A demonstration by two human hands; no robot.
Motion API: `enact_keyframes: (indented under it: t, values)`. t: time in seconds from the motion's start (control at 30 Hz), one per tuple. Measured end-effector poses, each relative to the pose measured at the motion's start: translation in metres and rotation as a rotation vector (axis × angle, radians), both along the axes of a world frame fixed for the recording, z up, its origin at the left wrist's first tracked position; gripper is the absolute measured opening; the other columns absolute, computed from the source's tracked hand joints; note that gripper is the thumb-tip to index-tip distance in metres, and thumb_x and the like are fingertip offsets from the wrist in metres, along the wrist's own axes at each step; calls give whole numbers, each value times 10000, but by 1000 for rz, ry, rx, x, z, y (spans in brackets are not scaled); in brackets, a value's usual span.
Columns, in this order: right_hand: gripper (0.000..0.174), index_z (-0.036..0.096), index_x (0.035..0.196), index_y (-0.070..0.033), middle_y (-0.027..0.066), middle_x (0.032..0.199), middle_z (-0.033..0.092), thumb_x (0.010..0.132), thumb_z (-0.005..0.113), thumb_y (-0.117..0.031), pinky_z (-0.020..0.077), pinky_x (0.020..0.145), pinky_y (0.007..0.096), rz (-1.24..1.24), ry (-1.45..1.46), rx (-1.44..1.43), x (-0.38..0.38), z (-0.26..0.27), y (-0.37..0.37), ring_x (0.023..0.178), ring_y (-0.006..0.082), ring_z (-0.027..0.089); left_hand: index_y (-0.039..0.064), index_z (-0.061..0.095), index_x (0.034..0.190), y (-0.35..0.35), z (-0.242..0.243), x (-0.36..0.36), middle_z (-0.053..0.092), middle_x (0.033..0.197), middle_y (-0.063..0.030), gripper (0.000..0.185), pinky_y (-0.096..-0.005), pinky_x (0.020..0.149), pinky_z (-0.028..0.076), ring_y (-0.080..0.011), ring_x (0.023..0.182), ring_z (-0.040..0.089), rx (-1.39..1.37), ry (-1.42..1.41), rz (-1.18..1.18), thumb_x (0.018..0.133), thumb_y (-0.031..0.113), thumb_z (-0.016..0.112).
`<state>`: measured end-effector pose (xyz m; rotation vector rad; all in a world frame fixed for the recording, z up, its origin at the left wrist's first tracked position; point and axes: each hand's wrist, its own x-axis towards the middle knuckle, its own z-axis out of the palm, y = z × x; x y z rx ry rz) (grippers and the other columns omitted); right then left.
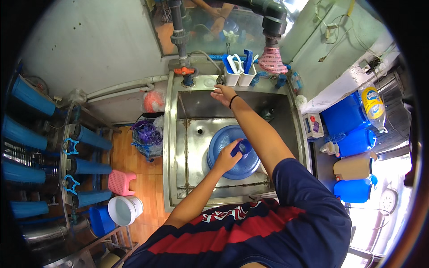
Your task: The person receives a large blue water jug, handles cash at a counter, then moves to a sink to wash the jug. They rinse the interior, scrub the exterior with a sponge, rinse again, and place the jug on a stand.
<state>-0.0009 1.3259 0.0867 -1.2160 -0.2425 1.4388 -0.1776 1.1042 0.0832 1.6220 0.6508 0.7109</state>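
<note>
A blue plastic water jug stands upright in a stainless steel sink, its neck pointing up towards the camera. My left hand grips the jug's neck from the left side. Above the sink's back edge my right hand reaches forward with its fingers apart, holding nothing. Just beyond its fingertips a small clear round piece lies on the sink ledge. White holders with blue and white brushes stand to the right of that hand.
A valve with an orange handle rises at the sink's back left. A pipe outlet wrapped in pink material hangs at the back right. On the floor at left are a pink stool and a white bucket. Blue containers stand at right.
</note>
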Motion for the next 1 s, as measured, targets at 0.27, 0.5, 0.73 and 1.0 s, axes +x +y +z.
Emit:
enact_keyframes:
  t: [0.27,0.5,0.73,1.0]
  values:
    - [328,623,1250,-54,58,1169,685,938,611,-154,542,838,296,428,-463,136,34,-15,-134,985,152,664,26,611,955,0,-14,9,581,737,-3,191,-258,614,471,-89,659,532,-203,123,226,845,148,708]
    - [318,630,1227,-10,73,1131,703,920,563,-59,495,900,270,304,-600,41,58,2,-342,989,122,645,1,666,839,10,31,9,627,647,-49,199,-271,583,466,-108,607,565,-22,398,99,823,196,705]
    - [421,695,1143,-63,142,1085,702,813,718,-323,502,922,379,1225,-987,-260,49,-2,-443,1023,323,656,24,636,786,34,23,4,570,606,6,141,-247,527,409,-67,556,517,-257,380,-42,843,144,683]
    - [422,700,1158,-97,142,1110,679,786,756,-287,492,942,385,976,-894,-19,53,-16,-476,1054,297,638,-40,667,963,9,9,-4,682,820,-127,142,-298,665,570,-191,693,670,-418,126,26,898,82,639]
